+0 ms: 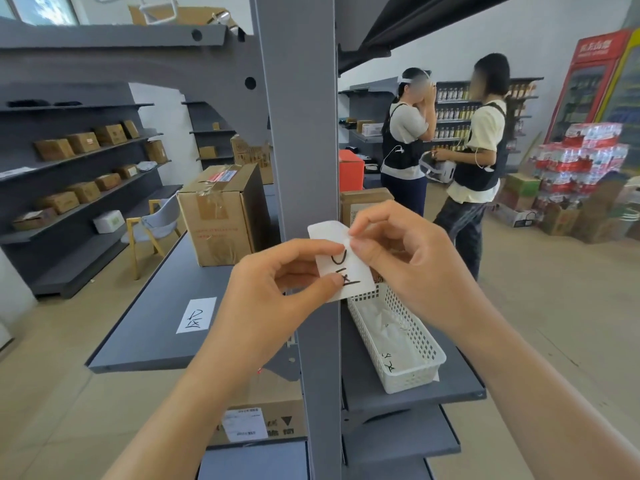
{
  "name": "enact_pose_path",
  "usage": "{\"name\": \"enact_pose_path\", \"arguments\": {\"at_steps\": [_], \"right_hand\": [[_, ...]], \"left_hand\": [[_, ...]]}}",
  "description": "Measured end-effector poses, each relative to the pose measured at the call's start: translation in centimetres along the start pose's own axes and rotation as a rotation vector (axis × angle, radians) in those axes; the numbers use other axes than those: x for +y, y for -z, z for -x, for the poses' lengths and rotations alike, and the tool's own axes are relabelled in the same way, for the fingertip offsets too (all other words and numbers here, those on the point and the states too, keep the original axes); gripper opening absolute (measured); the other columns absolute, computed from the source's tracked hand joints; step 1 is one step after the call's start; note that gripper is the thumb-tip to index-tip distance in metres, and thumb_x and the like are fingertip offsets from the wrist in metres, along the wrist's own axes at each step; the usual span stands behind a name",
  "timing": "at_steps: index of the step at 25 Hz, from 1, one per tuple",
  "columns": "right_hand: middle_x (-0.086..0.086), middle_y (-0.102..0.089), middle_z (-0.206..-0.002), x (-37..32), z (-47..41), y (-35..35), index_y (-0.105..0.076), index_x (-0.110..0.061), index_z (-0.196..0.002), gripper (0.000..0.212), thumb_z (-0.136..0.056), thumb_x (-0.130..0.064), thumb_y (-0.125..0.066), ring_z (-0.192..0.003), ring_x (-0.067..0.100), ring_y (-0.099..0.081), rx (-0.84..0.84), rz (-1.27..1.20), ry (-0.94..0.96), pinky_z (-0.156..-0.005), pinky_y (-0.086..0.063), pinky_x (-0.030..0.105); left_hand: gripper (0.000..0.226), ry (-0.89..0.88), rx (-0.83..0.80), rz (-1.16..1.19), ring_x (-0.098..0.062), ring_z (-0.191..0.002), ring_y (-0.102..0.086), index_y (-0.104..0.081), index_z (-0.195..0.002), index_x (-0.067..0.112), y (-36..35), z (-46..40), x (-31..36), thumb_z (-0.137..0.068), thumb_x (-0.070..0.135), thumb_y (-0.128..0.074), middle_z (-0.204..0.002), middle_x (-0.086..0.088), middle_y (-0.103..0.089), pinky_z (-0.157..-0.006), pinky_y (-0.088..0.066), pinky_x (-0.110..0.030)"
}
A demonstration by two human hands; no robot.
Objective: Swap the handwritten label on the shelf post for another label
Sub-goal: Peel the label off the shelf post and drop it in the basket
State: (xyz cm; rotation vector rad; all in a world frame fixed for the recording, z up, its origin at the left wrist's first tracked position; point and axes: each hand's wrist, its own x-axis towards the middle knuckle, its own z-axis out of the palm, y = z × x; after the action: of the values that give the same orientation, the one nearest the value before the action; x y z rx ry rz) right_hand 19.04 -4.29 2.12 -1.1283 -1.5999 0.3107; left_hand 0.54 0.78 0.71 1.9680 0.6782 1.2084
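The label [341,268], a white slip with black handwriting, was right in front of the grey shelf post [301,140], held up by both hands; couldn't tell whether it was stuck on or just touching. Going big to small: the post ran floor to top between two grey shelves [156,327]. On the left shelf sat a taped cardboard box [218,216] and, nearer, another handwritten label [196,315] lying flat. On the right shelf was a white plastic basket [398,337] with more paper slips in it, just below the hands. The left hand [277,285] pinched the label's lower edge with thumb and fingers; the right hand [401,258] pinched its upper right corner.
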Motion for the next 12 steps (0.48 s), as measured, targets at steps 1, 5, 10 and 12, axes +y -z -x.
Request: {"name": "enact_pose_path", "arguments": {"at_steps": [1,5,10,12], "right_hand": [[0.005,-0.071,-0.082,0.1,0.1,-0.1,-0.064,-0.026,-0.098,0.013,-0.097,-0.013,-0.066,-0.076,0.022,-0.067,-0.001,-0.001,0.003,-0.072,-0.056,0.038],[0.01,-0.066,-0.076,0.8,0.0,-0.7,-0.054,-0.025,-0.094,0.016,-0.098,-0.013,-0.064,-0.07,0.03,-0.06,-0.018,0.004,0.026,-0.069,-0.052,0.046],[-0.006,-0.07,-0.086,1.1,-0.2,-1.2,-0.066,-0.032,-0.094,0.021,-0.101,-0.012,-0.06,-0.076,0.014,-0.063,-0.051,0.025,0.034,-0.071,-0.051,0.027],[-0.014,-0.074,-0.104,1.5,-0.3,-1.3,-0.071,-0.036,-0.113,0.028,-0.103,-0.014,-0.057,-0.095,0.009,-0.068,-0.067,0.068,0.035,-0.084,-0.056,0.029]], "left_hand": [[0.029,0.005,0.006,-0.003,-0.007,-0.087,-0.075,-0.077,-0.1,0.031,0.1,0.1,-0.1,-0.079,0.013,-0.082,-0.091,0.015,-0.079,-0.08,-0.059,-0.022],[0.034,0.038,0.034,0.011,-0.003,-0.077,-0.073,-0.076,-0.097,0.031,0.6,0.3,0.0,-0.073,0.009,-0.086,-0.088,0.017,-0.079,-0.074,-0.058,-0.018],[0.029,0.075,0.03,-0.06,0.001,-0.08,-0.073,-0.079,-0.098,0.029,1.0,0.3,0.3,-0.078,0.009,-0.083,-0.083,0.02,-0.079,-0.078,-0.055,-0.014],[0.029,0.054,0.055,-0.181,0.01,-0.084,-0.069,-0.078,-0.102,0.035,1.0,0.4,0.3,-0.08,0.017,-0.083,-0.08,0.029,-0.074,-0.079,-0.048,-0.007]]}}
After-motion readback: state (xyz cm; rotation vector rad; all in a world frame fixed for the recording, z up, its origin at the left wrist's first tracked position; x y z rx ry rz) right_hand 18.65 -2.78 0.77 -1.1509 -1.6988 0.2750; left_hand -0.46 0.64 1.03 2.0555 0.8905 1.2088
